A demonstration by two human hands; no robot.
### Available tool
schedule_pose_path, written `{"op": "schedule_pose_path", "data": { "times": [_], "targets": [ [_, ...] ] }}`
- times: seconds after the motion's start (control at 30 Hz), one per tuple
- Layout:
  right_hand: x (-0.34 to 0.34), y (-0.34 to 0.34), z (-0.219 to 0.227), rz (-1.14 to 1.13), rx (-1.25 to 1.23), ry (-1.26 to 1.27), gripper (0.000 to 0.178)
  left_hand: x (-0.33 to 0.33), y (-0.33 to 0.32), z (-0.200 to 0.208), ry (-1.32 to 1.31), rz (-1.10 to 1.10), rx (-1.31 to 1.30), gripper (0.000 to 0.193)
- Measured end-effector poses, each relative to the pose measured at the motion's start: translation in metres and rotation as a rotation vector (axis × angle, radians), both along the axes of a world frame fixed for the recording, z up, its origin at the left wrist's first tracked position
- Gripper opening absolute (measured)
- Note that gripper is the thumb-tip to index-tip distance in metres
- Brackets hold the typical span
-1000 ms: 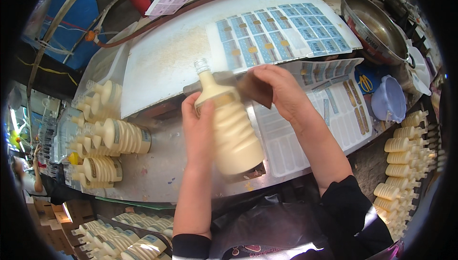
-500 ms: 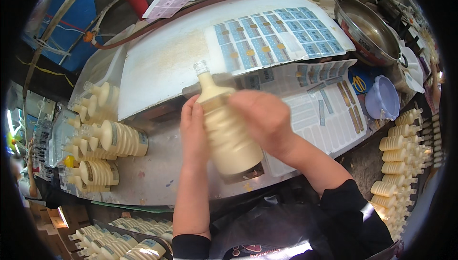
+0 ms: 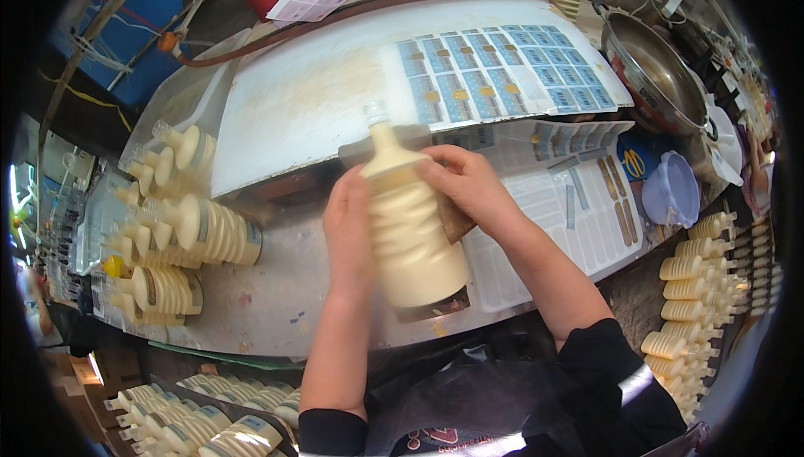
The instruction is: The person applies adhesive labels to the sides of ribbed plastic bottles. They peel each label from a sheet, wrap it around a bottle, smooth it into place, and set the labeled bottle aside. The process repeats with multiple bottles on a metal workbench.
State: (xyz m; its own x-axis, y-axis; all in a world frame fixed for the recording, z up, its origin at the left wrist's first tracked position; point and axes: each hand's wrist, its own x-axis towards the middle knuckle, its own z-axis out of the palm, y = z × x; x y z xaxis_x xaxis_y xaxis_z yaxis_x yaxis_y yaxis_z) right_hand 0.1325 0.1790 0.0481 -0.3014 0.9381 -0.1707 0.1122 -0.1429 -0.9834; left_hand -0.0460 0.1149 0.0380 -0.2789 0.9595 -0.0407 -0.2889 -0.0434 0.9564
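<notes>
A cream bottle (image 3: pixel 417 260) with a spiral-ribbed body and a clear neck lies in front of me, neck pointing away, over a dark support partly hidden under it. My left hand (image 3: pixel 345 206), slightly blurred, is wrapped along the bottle's left side near the shoulder. With fingers bent, my right hand (image 3: pixel 465 179) pinches at the right shoulder, its thumb on the bottle's face. A thin greyish line crosses the shoulder between my hands; I cannot tell whether it is a label edge. Under my right hand a brown flat piece (image 3: pixel 456 224) shows beside the bottle.
Sheets of blue labels (image 3: pixel 469 72) lie on the white board (image 3: pixel 310 92). More label strips lie on a backing sheet (image 3: pixel 544 239) at right, near yellow-handled scissors (image 3: pixel 634 164), a lilac bucket (image 3: pixel 672 189) and a large metal pan (image 3: pixel 657 63). Similar bottles (image 3: pixel 209 231) stand at left.
My right hand has moved from a blurred sweep at the bottle's upper right to a pinch at its shoulder. The left hand stays at the left side. The whole view has shifted slightly.
</notes>
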Motion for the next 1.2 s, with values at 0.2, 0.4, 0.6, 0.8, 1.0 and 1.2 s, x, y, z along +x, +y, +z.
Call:
{"op": "schedule_pose_path", "data": {
  "times": [0.2,0.4,0.6,0.8,1.0,1.2],
  "targets": [
    [-0.003,-0.002,-0.006,-0.032,-0.098,0.118,0.045,-0.001,0.008,-0.009,0.022,0.039,-0.033,0.032],
    [-0.004,-0.003,0.000,-0.035,-0.104,0.100,0.043,-0.001,0.007,-0.011,-0.091,0.023,-0.023,0.032],
    [-0.005,-0.005,0.004,-0.047,-0.110,0.114,0.041,-0.005,0.007,-0.007,-0.349,0.015,-0.083,0.031],
    [-0.004,-0.005,0.001,-0.043,-0.129,0.151,0.041,-0.002,0.011,-0.016,-0.157,0.021,-0.067,0.024],
    [-0.004,-0.005,-0.004,-0.060,-0.109,0.197,0.041,-0.001,0.010,-0.016,-0.172,0.008,-0.037,0.022],
    [-0.005,-0.006,-0.008,-0.081,-0.096,0.204,0.042,-0.001,0.012,-0.022,-0.099,0.020,-0.009,0.024]
  ]
}}
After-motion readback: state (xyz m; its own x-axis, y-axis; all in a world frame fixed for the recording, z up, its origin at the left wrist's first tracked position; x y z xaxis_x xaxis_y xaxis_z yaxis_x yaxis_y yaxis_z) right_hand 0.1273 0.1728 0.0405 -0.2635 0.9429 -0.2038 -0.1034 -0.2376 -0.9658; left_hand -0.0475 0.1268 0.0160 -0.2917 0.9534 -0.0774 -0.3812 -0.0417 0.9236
